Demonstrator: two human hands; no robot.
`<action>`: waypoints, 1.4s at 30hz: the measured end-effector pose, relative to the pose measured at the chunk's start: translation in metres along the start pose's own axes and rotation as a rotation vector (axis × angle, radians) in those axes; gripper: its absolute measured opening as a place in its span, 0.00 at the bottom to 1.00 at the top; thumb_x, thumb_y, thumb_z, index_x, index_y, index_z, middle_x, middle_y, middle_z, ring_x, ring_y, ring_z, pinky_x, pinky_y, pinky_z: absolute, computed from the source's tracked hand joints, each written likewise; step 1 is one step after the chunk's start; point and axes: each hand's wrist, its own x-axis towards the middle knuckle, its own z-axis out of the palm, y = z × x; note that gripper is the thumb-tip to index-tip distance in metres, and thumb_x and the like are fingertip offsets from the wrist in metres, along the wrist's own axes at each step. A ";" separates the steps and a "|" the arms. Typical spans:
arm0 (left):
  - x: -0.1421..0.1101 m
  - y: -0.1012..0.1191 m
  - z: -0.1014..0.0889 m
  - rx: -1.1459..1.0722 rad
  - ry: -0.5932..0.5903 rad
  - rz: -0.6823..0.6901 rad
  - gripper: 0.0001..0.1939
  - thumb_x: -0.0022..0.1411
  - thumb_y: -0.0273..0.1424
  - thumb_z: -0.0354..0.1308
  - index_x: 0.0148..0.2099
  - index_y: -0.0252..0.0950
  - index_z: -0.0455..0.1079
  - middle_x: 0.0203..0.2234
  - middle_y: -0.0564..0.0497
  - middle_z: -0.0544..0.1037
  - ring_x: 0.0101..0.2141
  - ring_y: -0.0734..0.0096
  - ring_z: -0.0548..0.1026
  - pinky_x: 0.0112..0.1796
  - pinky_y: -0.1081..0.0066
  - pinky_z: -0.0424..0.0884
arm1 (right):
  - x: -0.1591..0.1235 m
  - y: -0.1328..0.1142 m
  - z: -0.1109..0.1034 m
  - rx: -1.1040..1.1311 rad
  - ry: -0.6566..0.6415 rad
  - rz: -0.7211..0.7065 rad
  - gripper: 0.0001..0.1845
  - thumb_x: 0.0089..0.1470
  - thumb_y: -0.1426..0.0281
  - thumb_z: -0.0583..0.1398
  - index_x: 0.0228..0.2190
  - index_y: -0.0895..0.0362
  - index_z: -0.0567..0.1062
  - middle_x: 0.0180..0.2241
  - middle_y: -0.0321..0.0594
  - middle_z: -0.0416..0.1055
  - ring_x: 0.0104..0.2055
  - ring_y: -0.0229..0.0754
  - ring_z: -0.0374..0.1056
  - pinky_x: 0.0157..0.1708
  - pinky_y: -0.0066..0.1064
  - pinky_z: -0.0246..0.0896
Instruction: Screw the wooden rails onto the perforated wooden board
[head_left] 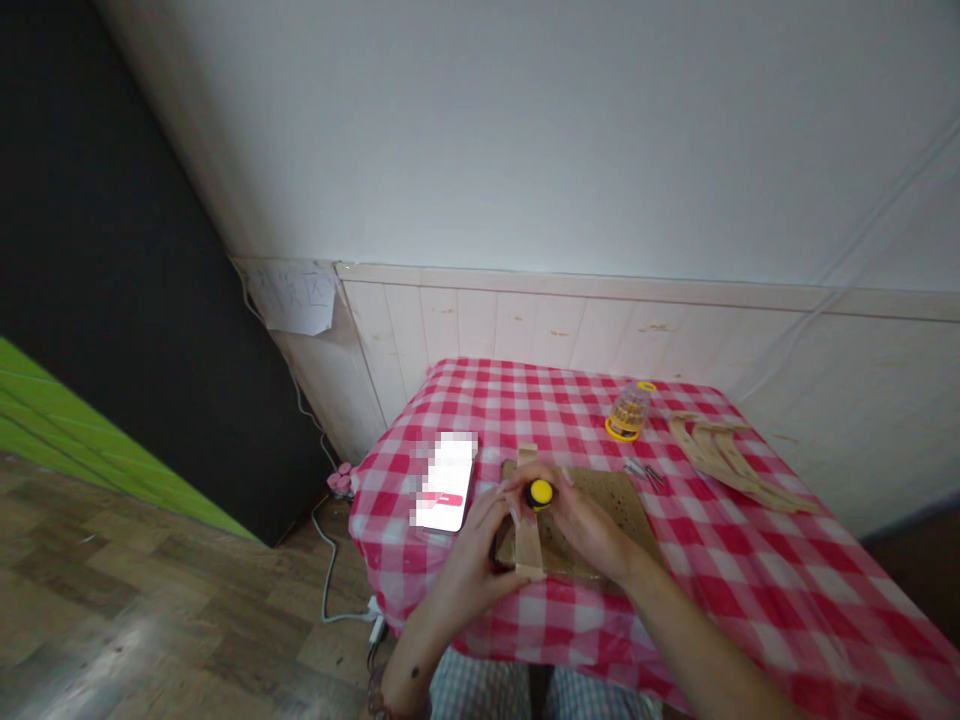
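A yellow-and-black screwdriver [538,494] stands in the person's right hand [581,522], its round yellow butt facing up toward the camera. Its long axis looks close to upright, tilted slightly, though the fingers hide the shaft and tip, so that reading is a fair guess. The right hand's grip is clamped around the handle. It sits over a pale wooden strip [528,520], whose long axis runs from 12 to 6 o'clock across a flat brown board [600,510]. The left hand [469,565] lies over the strip's near end and the board's left edge, its grip apparently closed on them, though I cannot tell how firmly from this angle. At 1 o'clock from the hands stands a clear plastic cylinder [630,410] with a yellow base and top, packed with small amber-looking pieces, probably driver bits. Small metal parts [643,472] lie nearer, just off the board's far right corner. Curved wooden pieces [727,462] lie stacked at 2 o'clock, and a smartphone [444,482] with a blurred screen lies at 9 o'clock. All of this rests on a worktop covered by a red-and-white checked cloth [780,600], pushed against a white panelled wall [525,325].
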 end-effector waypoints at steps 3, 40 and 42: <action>-0.003 -0.002 0.001 0.002 -0.002 -0.019 0.35 0.59 0.35 0.70 0.65 0.46 0.61 0.61 0.43 0.67 0.61 0.47 0.66 0.59 0.46 0.66 | -0.001 -0.003 -0.002 -0.068 -0.006 0.024 0.27 0.68 0.47 0.46 0.41 0.51 0.74 0.35 0.40 0.68 0.40 0.45 0.65 0.47 0.40 0.61; -0.002 -0.007 0.002 -0.001 0.003 0.036 0.36 0.61 0.37 0.70 0.67 0.45 0.59 0.62 0.42 0.66 0.63 0.47 0.63 0.61 0.44 0.63 | 0.004 -0.016 -0.003 -0.187 0.022 -0.116 0.16 0.65 0.52 0.56 0.42 0.50 0.73 0.40 0.40 0.69 0.45 0.44 0.67 0.48 0.38 0.64; -0.002 -0.008 0.002 0.005 0.005 0.048 0.37 0.60 0.37 0.70 0.67 0.46 0.58 0.63 0.42 0.65 0.64 0.46 0.63 0.62 0.42 0.61 | 0.005 -0.018 -0.001 -0.150 0.023 -0.123 0.15 0.65 0.53 0.58 0.42 0.50 0.71 0.41 0.41 0.68 0.46 0.44 0.67 0.48 0.38 0.65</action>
